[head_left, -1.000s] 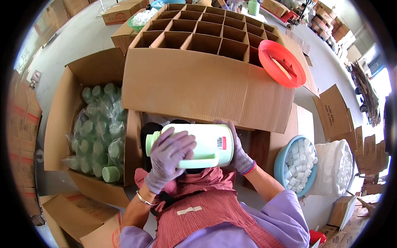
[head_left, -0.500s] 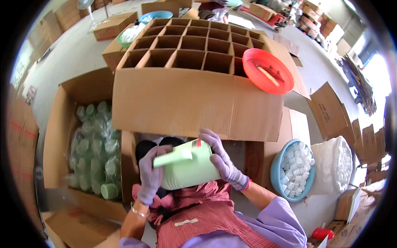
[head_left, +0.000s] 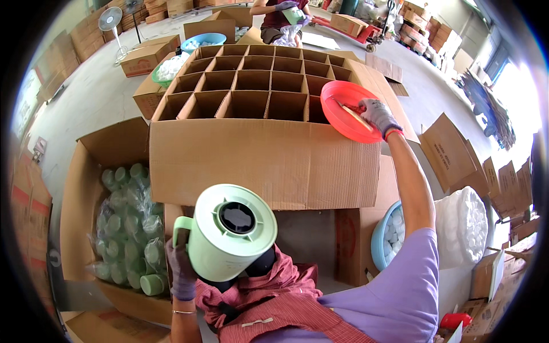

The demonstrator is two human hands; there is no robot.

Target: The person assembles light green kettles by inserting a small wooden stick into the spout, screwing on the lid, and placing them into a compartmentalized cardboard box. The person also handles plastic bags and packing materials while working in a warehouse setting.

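Note:
My left hand (head_left: 182,260) grips the handle of a light green jug (head_left: 229,257). The jug is tilted so its round ribbed base, with a black disc in the middle, points up towards me. My right hand (head_left: 377,116) reaches forward into a shallow red plastic basin (head_left: 343,127), its fingers curled down at small dark red pieces. Whatever those fingertips pinch is hidden. Beside them in the basin lies a light-coloured stick-like tool (head_left: 355,118). Both hands wear greyish-purple gloves.
The basin rests on the corner of a large divided carton (head_left: 263,160). At left, an open box (head_left: 77,217) holds several bagged green cups (head_left: 128,223). A blue basin of white caps (head_left: 394,231) and a white bag (head_left: 460,228) stand right. Another person (head_left: 286,20) works at the back.
My right hand has left the jug and gone forward into the red basin. The jug, held by my left hand alone, has turned base-up.

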